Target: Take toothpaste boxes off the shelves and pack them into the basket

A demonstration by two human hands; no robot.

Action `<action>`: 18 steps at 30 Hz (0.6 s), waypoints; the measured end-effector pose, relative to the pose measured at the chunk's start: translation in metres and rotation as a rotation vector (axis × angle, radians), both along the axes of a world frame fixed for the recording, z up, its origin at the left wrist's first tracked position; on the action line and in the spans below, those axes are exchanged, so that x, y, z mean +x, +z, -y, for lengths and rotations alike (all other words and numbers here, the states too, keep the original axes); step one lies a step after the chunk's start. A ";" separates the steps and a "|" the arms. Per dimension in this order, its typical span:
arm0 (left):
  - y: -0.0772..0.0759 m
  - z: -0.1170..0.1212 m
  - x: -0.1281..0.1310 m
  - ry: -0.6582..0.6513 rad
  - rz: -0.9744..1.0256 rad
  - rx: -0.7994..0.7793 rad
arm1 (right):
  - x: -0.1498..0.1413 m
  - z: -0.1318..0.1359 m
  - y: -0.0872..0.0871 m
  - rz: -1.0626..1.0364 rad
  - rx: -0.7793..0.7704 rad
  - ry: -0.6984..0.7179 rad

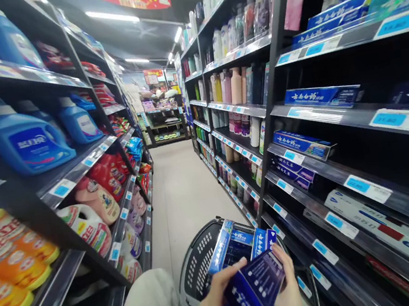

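Blue-and-white cardboard boxes (220,248) already in black perforated plastic basket (198,268); navy cardboard box (253,291), held between left hand (213,305) and right hand (288,288), apparently not yet set down.

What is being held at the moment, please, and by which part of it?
A dark blue box with white print, held by its opposite sides: the left hand grips its left side, the right hand its right.
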State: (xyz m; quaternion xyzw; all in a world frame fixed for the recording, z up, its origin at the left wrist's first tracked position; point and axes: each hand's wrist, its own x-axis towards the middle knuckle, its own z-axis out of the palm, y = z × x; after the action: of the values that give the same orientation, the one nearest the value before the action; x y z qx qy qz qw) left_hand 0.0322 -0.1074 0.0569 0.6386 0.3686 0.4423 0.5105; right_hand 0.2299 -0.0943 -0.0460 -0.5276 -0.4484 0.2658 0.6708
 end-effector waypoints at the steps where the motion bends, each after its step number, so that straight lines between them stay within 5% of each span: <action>1: 0.005 -0.005 -0.002 0.014 0.036 0.016 | 0.005 0.001 -0.001 -0.073 0.005 0.061; 6: 0.006 -0.036 -0.026 -0.103 0.288 0.067 | 0.023 0.012 0.004 -0.456 -0.077 0.395; 11: 0.000 -0.058 -0.044 -0.192 0.407 0.069 | 0.026 0.018 0.016 -0.410 -0.088 0.339; 18: 0.004 -0.059 -0.043 -0.223 0.434 0.011 | 0.030 0.024 0.020 -0.323 -0.035 0.220</action>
State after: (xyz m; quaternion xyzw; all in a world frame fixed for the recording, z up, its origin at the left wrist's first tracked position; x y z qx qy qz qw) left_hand -0.0112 -0.0480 0.0613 0.5680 0.1752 0.5121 0.6200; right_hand 0.2604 -0.1185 -0.0264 -0.4375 -0.3852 0.4264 0.6917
